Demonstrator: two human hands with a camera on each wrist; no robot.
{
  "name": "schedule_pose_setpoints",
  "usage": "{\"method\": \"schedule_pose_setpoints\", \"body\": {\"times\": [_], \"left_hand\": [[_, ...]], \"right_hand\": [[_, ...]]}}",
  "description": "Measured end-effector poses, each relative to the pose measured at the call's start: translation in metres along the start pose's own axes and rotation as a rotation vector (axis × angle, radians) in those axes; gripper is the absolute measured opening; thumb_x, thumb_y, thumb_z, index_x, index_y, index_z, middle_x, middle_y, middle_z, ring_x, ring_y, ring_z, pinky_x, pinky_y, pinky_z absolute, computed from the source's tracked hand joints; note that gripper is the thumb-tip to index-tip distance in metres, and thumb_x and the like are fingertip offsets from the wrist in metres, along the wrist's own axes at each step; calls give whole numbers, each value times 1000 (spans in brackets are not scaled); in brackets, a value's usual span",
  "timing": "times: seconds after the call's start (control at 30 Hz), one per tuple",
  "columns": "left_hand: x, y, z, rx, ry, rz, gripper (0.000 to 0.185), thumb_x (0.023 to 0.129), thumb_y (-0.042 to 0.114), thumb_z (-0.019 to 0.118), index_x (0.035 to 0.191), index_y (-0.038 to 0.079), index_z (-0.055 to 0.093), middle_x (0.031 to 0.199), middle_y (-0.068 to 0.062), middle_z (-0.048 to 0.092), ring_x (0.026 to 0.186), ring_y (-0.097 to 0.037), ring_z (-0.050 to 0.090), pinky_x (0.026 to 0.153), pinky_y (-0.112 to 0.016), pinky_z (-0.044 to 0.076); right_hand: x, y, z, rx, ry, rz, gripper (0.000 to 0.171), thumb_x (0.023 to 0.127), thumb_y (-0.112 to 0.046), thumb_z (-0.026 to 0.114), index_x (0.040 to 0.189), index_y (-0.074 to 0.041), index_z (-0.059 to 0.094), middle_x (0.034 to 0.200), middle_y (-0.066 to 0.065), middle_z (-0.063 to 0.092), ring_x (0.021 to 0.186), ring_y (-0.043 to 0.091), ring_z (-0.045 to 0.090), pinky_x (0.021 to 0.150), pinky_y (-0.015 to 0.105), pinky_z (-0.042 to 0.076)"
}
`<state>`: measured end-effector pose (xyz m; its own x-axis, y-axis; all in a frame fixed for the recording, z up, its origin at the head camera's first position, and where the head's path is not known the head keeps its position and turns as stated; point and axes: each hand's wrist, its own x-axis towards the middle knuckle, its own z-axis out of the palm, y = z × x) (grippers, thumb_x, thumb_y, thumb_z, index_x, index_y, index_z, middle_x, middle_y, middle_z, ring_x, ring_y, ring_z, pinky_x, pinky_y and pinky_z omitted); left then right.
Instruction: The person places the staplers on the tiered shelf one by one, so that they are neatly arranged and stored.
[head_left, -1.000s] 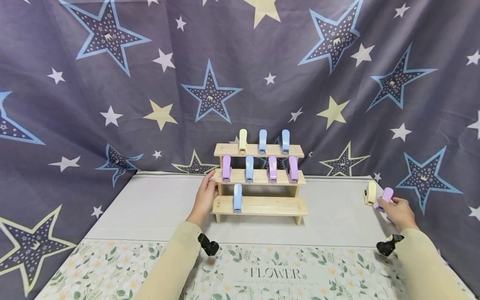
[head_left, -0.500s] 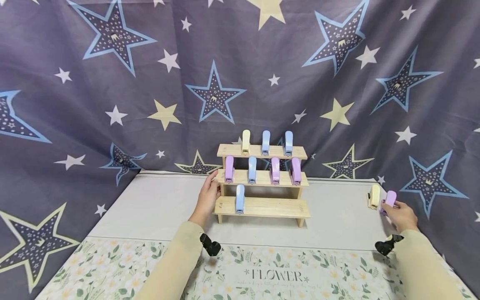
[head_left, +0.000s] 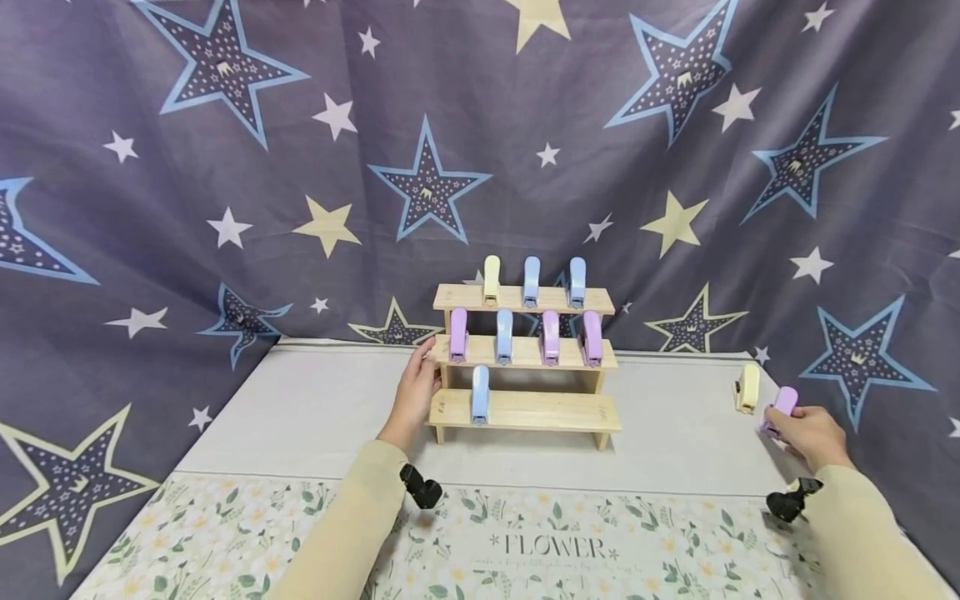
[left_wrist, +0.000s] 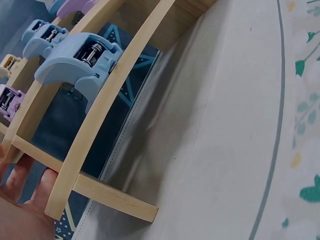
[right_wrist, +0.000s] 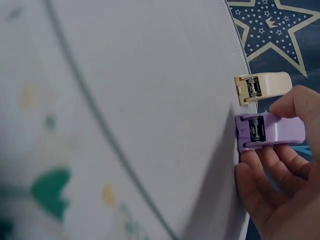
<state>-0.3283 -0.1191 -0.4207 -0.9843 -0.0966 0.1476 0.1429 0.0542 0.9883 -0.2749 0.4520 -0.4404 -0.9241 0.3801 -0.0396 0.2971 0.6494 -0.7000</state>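
Observation:
In the head view, my right hand (head_left: 813,435) pinches a purple stapler (head_left: 783,403) between thumb and fingers, at the right side of the table. A cream-yellow stapler (head_left: 747,387) stands just left of it. The right wrist view shows the thumb on one side of the purple stapler (right_wrist: 282,131) and the fingers on the other. My left hand (head_left: 412,396) grips the left end of a three-tier wooden rack (head_left: 551,408) at the middle tier. Its fingers (left_wrist: 45,187) reach behind the rack's side support, as seen from the left wrist.
On the rack's top tier stand a yellow stapler (head_left: 491,280) and two blue ones. Purple and blue staplers line the middle tier, and one blue stapler (head_left: 480,394) sits at left on the bottom tier. A star-patterned curtain (head_left: 300,167) hangs behind the white-and-floral table cover (head_left: 322,417).
My right hand has shifted slightly right and toward me with the purple stapler, widening its gap from the yellow one. The left hand keeps its place on the rack. The head view has shifted slightly.

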Motion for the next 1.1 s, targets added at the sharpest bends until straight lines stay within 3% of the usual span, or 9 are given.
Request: {"method": "schedule_pose_setpoints", "body": {"times": [0.23,0.43,0.83,1.1], "left_hand": [[1,2,0,-6,6,16,40,100,25,29,139,26,36,139,-13,36,119,-29,43,98,-39,39],[2,0,1,-18,6,3,41,99,27,30,139,26,36,138,-12,37,119,-26,44,98,-37,39],[2,-1,2,-13,-1,-8,39,100,28,30,138,29,36,139,-10,37,119,-26,44,99,-37,38],[2,-1,1,-2,4,-5,40,100,29,30,139,28,36,139,-10,36,119,-25,44,98,-36,39]], "right_hand": [[-7,-5,-3,12,-17,-59,48,84,-41,57,90,7,52,68,4,58,56,15,55,48,30,52],[-16,-20,-8,-65,-29,-153,45,85,-44,56,85,1,51,62,1,55,54,18,53,47,32,47],[-32,-64,-2,-51,-86,-316,47,87,-37,57,100,7,46,82,10,58,64,11,54,52,30,54],[-52,-107,17,73,-234,-396,42,88,-26,57,105,10,43,92,17,53,73,13,55,60,30,55]]}}
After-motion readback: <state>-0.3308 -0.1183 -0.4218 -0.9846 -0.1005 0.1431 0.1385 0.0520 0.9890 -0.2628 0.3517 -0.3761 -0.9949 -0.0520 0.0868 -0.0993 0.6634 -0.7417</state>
